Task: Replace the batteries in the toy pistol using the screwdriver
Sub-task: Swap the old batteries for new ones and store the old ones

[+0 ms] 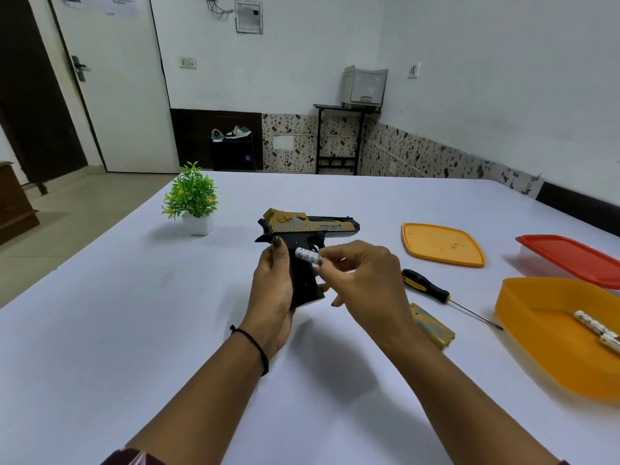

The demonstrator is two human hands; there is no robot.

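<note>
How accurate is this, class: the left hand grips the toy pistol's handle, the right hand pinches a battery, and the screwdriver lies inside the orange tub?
One detail is wrong. The head view shows the screwdriver lying on the table beside the orange tub, not inside it. The left hand does grip the toy pistol by its handle, and the right hand does pinch a battery.

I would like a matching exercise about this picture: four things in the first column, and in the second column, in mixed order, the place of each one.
Column one
1 toy pistol
2 screwdriver
3 red lid
4 two white batteries

Column two
a inside the orange tub
b held up above the table
c lying flat on the table
d closing the clear box

Pairs: 1-b, 2-c, 3-d, 4-a
</note>
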